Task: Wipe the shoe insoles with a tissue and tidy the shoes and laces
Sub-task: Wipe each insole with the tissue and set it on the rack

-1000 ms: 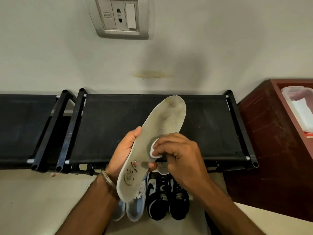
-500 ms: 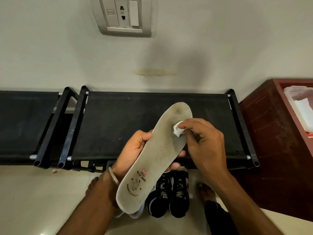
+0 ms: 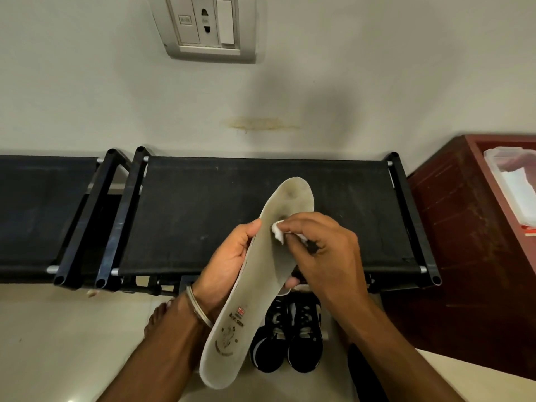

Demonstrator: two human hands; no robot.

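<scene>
A long, pale, soiled insole (image 3: pixel 249 288) with a small flag print near its heel is held upright and tilted in front of me. My left hand (image 3: pixel 229 262) grips its left edge from behind, thumb on the front. My right hand (image 3: pixel 322 250) pinches a small white tissue wad (image 3: pixel 278 231) and presses it against the insole's upper middle. On the floor below stands a pair of black sneakers (image 3: pixel 290 335) with white trim, partly hidden by the insole.
A black fabric-topped shoe rack (image 3: pixel 203 204) stands against the wall, a second rack (image 3: pixel 34 210) to its left. A dark red cabinet (image 3: pixel 464 256) at right holds a clear plastic box (image 3: pixel 513 181). A wall socket plate (image 3: pixel 206 24) sits above. Bare feet show on the floor.
My right hand slid the tissue from the insole's middle up toward the toe, then back down a little. The insole shifted slightly to the right with my left hand.
</scene>
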